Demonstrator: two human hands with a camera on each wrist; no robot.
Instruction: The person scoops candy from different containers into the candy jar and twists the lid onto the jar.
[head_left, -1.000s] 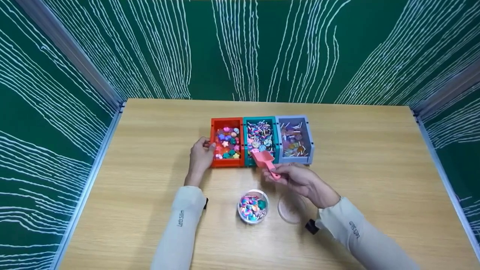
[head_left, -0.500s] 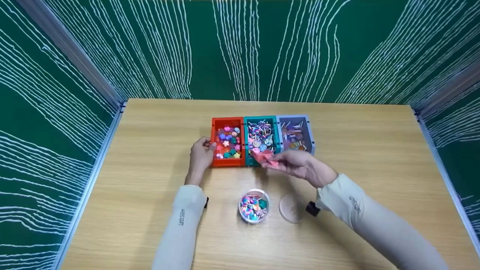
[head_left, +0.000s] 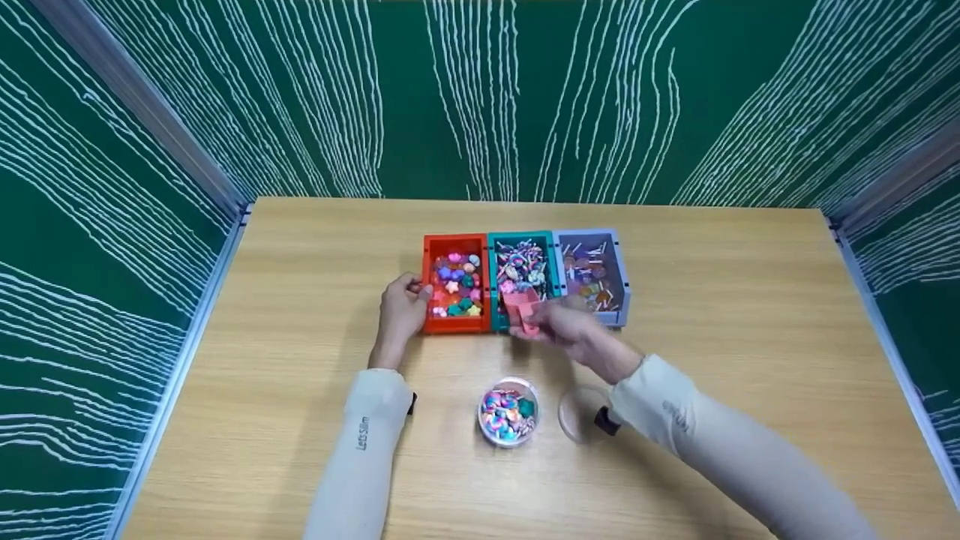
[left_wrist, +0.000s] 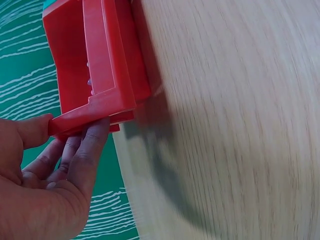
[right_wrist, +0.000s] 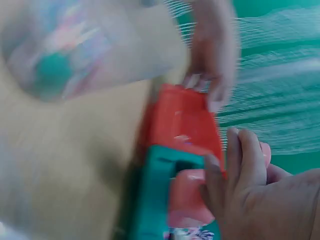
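My left hand grips the left wall of a red bin, thumb over the rim and fingers beneath, as the left wrist view shows. Star-shaped and round colourful charms lie in this bin. My right hand holds a pink scoop by its handle. The scoop's bowl dips into the front of the teal bin, at small swirl-lollipop charms. Whether the bowl carries any charms is unclear. In the right wrist view the pink scoop is blurred against the teal wall.
A purple-grey bin with stick-like pieces adjoins the teal bin on the right. Nearer me stands a clear round jar partly filled with mixed charms. Beside it lies a clear round lid, partly under my right wrist. Green lined panels surround the table.
My right hand has moved forward and slightly left, pushing the scoop further into the teal bin and changing its tilt. The left hand has stayed on the red bin.
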